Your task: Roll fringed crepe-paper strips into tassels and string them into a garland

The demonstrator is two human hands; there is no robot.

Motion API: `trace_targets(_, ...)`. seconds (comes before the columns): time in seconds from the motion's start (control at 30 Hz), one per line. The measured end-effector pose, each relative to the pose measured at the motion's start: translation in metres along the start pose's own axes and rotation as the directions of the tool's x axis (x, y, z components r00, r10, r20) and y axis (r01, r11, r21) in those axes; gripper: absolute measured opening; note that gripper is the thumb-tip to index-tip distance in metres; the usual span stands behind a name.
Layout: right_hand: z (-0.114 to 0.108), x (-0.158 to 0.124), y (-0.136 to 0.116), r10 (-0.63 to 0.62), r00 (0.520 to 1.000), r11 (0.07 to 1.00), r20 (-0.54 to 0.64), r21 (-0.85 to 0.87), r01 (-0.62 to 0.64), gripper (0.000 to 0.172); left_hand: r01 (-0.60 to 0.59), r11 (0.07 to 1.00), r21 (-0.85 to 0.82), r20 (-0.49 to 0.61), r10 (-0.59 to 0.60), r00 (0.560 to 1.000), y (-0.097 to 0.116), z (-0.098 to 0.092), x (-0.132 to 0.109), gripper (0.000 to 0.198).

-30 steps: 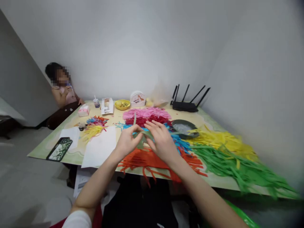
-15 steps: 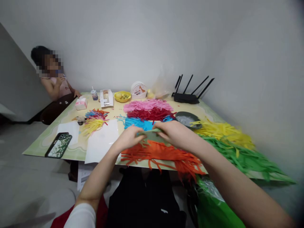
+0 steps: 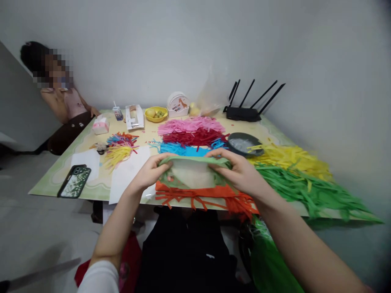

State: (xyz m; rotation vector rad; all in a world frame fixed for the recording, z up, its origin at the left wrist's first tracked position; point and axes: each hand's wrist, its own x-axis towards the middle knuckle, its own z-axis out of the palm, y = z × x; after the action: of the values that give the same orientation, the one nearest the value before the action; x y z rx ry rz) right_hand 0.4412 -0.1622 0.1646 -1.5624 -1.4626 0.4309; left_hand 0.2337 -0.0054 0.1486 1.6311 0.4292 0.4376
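Observation:
Between my two hands a pale green see-through sheet (image 3: 193, 173) is stretched, its greener top edge level and its lower part hanging over the table. My left hand (image 3: 154, 171) pinches the left end, thumb on the near side. The right end is gripped by my right hand (image 3: 235, 169) between thumb and fingers. Just below the sheet lies orange fringed material (image 3: 195, 192) along the table's near edge. Behind it are blue fringe (image 3: 183, 149), dark red fringe (image 3: 189, 137) and pink fringe (image 3: 191, 124) in rows.
Yellow strips (image 3: 293, 158) and green strips (image 3: 305, 189) spread at right, near a dark bowl (image 3: 244, 143) and black router (image 3: 242, 114). White paper (image 3: 128, 177), a phone (image 3: 75, 181) and multicoloured strips (image 3: 122, 148) lie left. A seated person (image 3: 76, 103) is at the far left.
The sheet has gone from a narrow strip seen nearly edge-on to a wider spread panel. Both hands have moved further apart. The view has tilted and shifted slightly.

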Motion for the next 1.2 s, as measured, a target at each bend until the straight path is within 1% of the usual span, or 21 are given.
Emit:
trace_targets(0.1, 0.000, -0.003, 0.007, -0.025, 1.000, 0.993, 0.009, 0.116, 0.023, 0.024, -0.060, 0.997, -0.037, -0.001, 0.060, 0.998, -0.003, -0.004, -0.001, 0.032)
trace_targets(0.17, 0.002, -0.004, 0.011, -0.024, 1.000, 0.982, -0.003, 0.185, 0.024, 0.030, -0.132, 0.991, -0.006, -0.006, 0.132, 0.991, -0.004, -0.006, -0.001, 0.033)
trace_targets(0.27, 0.005, -0.003, 0.016, -0.017, 1.000, 0.955, -0.015, 0.295, 0.021, 0.024, -0.248, 0.966, 0.076, -0.002, 0.249, 0.969, 0.001, -0.006, -0.001, 0.031)
trace_targets(0.37, 0.007, 0.000, 0.018, -0.037, 0.999, 0.923, -0.008, 0.383, 0.037, 0.017, -0.296, 0.940, 0.172, 0.024, 0.296, 0.955, 0.012, -0.008, -0.004, 0.030)
trace_targets(0.4, 0.007, 0.001, 0.018, -0.046, 0.999, 0.916, -0.007, 0.399, 0.046, 0.016, -0.301, 0.930, 0.209, 0.052, 0.297, 0.953, 0.017, -0.010, -0.006, 0.029)
trace_targets(0.47, 0.004, 0.003, 0.017, -0.069, 0.998, 0.913, -0.002, 0.402, 0.064, 0.016, -0.320, 0.909, 0.268, 0.164, 0.285, 0.945, 0.024, -0.015, -0.009, 0.027)
trace_targets(0.53, 0.002, 0.004, 0.016, -0.102, 0.995, 0.927, 0.015, 0.364, 0.090, 0.017, -0.342, 0.894, 0.289, 0.268, 0.267, 0.926, 0.029, -0.020, -0.011, 0.027)
trace_targets(0.57, 0.000, 0.005, 0.014, -0.120, 0.992, 0.937, 0.028, 0.334, 0.104, 0.018, -0.344, 0.895, 0.283, 0.273, 0.269, 0.924, 0.030, -0.021, -0.010, 0.028)
trace_targets(0.6, 0.000, 0.005, 0.012, -0.139, 0.990, 0.947, 0.036, 0.297, 0.123, 0.018, -0.335, 0.902, 0.273, 0.242, 0.273, 0.931, 0.031, -0.020, -0.009, 0.028)
trace_targets(0.63, -0.001, 0.005, 0.009, -0.161, 0.986, 0.955, 0.038, 0.257, 0.146, 0.019, -0.311, 0.912, 0.267, 0.186, 0.268, 0.945, 0.031, -0.017, -0.007, 0.029)
trace_targets(0.7, 0.000, 0.005, 0.004, -0.219, 0.975, 0.961, 0.022, 0.176, 0.212, 0.021, -0.231, 0.928, 0.291, 0.098, 0.211, 0.973, 0.030, -0.009, -0.002, 0.036)
trace_targets(0.73, 0.000, 0.004, 0.002, -0.255, 0.967, 0.959, 0.015, 0.131, 0.251, 0.023, -0.188, 0.927, 0.324, 0.094, 0.166, 0.982, 0.030, -0.004, 0.000, 0.038)
trace_targets(0.8, -0.001, 0.001, -0.002, -0.325, 0.946, 0.946, 0.022, 0.033, 0.324, 0.026, -0.123, 0.903, 0.412, 0.139, 0.071, 0.988, 0.031, 0.004, 0.005, 0.030)
trace_targets(0.87, -0.007, -0.003, -0.004, -0.367, 0.927, 0.926, 0.073, -0.066, 0.371, 0.029, -0.104, 0.880, 0.464, 0.177, 0.022, 0.984, 0.032, 0.007, 0.007, 0.032)
trace_targets(0.9, -0.012, -0.005, -0.004, -0.370, 0.921, 0.917, 0.121, -0.111, 0.383, 0.032, -0.102, 0.873, 0.477, 0.185, 0.014, 0.983, 0.033, 0.007, 0.007, 0.034)
trace_targets(0.97, -0.026, -0.007, -0.007, -0.331, 0.902, 0.907, 0.277, -0.172, 0.385, 0.039, -0.108, 0.855, 0.507, 0.177, 0.019, 0.984, 0.035, 0.006, 0.007, 0.031)
trace_targets(1.03, -0.040, -0.007, -0.012, -0.251, 0.873, 0.908, 0.419, -0.210, 0.362, 0.041, -0.119, 0.821, 0.558, 0.161, 0.033, 0.986, 0.036, 0.005, 0.006, 0.027)
trace_targets(1.07, -0.044, -0.006, -0.015, -0.211, 0.876, 0.912, 0.435, -0.236, 0.337, 0.043, -0.124, 0.800, 0.587, 0.150, 0.043, 0.988, 0.036, 0.006, 0.006, 0.025)
trace_targets(1.13, -0.043, -0.001, -0.020, -0.157, 0.921, 0.914, 0.358, -0.301, 0.273, 0.051, -0.136, 0.754, 0.642, 0.142, 0.057, 0.988, 0.037, 0.009, 0.006, 0.023)
trace_targets(1.17, -0.038, 0.002, -0.022, -0.139, 0.942, 0.912, 0.304, -0.332, 0.242, 0.051, -0.144, 0.732, 0.666, 0.145, 0.063, 0.987, 0.038, 0.012, 0.006, 0.023)
trace_targets(1.2, -0.032, 0.005, -0.024, -0.120, 0.953, 0.907, 0.276, -0.360, 0.219, 0.046, -0.152, 0.712, 0.685, 0.150, 0.067, 0.986, 0.038, 0.014, 0.006, 0.022)
